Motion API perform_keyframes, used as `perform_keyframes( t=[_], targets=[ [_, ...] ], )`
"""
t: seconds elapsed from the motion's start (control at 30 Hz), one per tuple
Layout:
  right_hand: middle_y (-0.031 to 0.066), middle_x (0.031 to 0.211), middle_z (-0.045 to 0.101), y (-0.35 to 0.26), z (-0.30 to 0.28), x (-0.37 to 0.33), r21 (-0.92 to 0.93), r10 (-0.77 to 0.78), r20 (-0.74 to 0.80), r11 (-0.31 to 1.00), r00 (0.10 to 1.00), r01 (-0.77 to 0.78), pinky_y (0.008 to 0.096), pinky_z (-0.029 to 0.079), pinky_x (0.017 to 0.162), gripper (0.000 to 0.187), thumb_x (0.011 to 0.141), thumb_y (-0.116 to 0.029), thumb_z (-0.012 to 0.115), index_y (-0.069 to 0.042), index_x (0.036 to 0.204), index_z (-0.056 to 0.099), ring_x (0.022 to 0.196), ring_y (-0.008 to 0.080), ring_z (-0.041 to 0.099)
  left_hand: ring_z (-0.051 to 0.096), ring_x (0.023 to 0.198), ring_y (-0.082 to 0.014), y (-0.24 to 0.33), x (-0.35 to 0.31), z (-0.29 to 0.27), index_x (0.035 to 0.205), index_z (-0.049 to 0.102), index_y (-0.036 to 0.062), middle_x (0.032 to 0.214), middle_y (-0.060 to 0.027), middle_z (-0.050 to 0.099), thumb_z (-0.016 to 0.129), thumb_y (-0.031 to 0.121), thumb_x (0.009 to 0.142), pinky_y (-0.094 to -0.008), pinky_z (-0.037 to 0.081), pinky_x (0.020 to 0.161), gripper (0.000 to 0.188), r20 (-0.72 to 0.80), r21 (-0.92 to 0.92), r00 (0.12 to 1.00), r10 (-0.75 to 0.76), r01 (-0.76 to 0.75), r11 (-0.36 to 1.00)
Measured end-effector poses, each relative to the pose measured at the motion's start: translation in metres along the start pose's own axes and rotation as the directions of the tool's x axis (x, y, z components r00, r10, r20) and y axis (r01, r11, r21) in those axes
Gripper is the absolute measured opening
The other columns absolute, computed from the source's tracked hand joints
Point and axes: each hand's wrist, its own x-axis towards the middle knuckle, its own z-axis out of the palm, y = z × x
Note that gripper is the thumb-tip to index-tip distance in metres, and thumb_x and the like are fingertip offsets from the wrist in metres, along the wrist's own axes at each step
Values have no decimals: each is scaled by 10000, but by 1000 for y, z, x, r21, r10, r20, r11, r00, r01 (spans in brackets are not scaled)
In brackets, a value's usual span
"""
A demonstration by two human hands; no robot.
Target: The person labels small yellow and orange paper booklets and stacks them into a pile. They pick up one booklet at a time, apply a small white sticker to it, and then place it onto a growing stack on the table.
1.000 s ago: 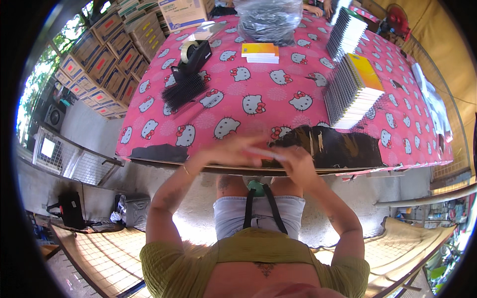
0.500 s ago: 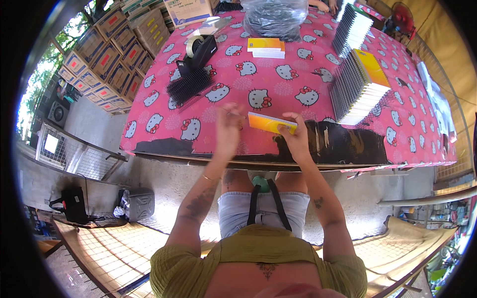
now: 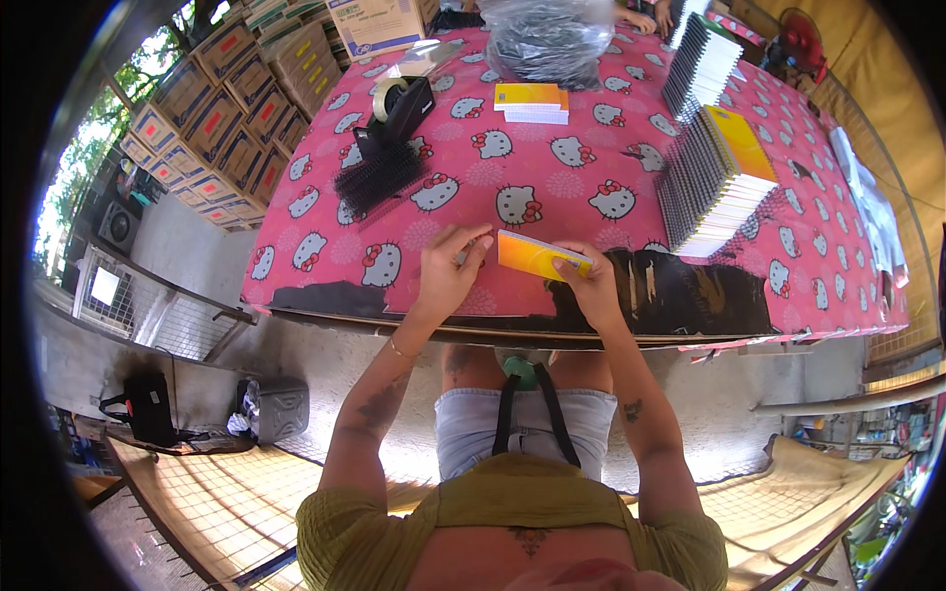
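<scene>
A small yellow-orange notepad (image 3: 532, 256) is held over the near edge of the table by my right hand (image 3: 591, 288), thumb on its cover and fingers behind. My left hand (image 3: 453, 268) is closed in a pinch just off the notepad's left end; whatever is between its fingertips is too small to make out. Beyond that hand lies a pile of black binding coils (image 3: 379, 182). To the right stands a tall stack of spiral-bound notepads (image 3: 705, 187) with yellow covers. Farther off, a short stack of yellow pads (image 3: 532, 101) lies flat.
A black tape dispenser (image 3: 399, 116) stands behind the coils. At the far side are a clear plastic bag of dark items (image 3: 547, 44), another spiral-bound stack (image 3: 700, 69) and another person's hands (image 3: 645, 20). The pink patterned tablecloth (image 3: 463, 222) is torn near me. Cartons (image 3: 212, 128) are piled left.
My left hand has come nearer to me and its fingers have drawn into a pinch. My right hand keeps its hold on the notepad, which now shows more of its cover.
</scene>
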Motion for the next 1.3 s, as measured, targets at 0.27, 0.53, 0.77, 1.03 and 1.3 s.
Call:
perform_keyframes(
  t=[0.27,0.53,0.77,1.03,1.3],
  targets=[
    [35,997,678,-2,0,-2,1,13,-20,1000,1000,-13,225,508,771,215,971,-109,646,19,1143,639,861,68,602,624,688,-169,0,2,3,1064,724,15,833,-103,672,713,38,875,-285,488,622,190,39,-11,999,35,-35,999],
    [41,993,680,3,-7,-1,25,19,26,1000,999,-19,241,526,774,214,967,-108,651,21,1136,632,867,82,621,626,713,-191,-9,28,-9,1103,653,40,868,-100,626,730,95,879,-311,495,624,242,328,-67,940,96,-78,995],
    [38,1013,685,-3,-10,-7,-102,10,15,995,1000,-8,257,505,851,220,938,-101,685,23,1115,646,930,99,621,648,725,-258,9,36,-13,1035,651,54,879,-111,625,663,162,932,-366,505,643,149,362,-85,888,282,-270,959],
    [53,1012,681,-12,-9,-22,-99,-32,-9,995,999,31,244,479,852,203,955,-78,652,32,1125,654,933,85,594,639,810,-296,16,40,-11,1000,656,45,897,-117,618,622,314,951,-414,490,675,275,487,-31,849,204,-217,976],
    [41,1020,677,-19,5,-29,-136,-107,-141,987,984,87,241,489,837,242,947,-104,679,31,1144,643,922,82,600,451,1337,-324,40,25,6,1319,559,61,1347,-171,538,604,419,914,-631,265,1070,542,324,548,884,337,-466,695]
  ],
)
